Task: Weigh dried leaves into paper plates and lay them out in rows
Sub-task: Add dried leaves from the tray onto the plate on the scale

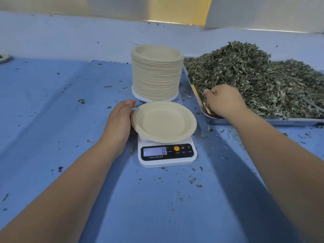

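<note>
I see one paper plate (164, 121) sitting on the scale (166, 155) mid-counter (52, 120) — the display reads 0. The left hand (119, 120) rests against its left rim, fingers straight. Just behind stands the plate stack (156, 72). On the right, the right hand (222, 100) is in the dried leaves (254, 76) at the tray's (280, 121) near-left corner — fingers curled round a clump.
</note>
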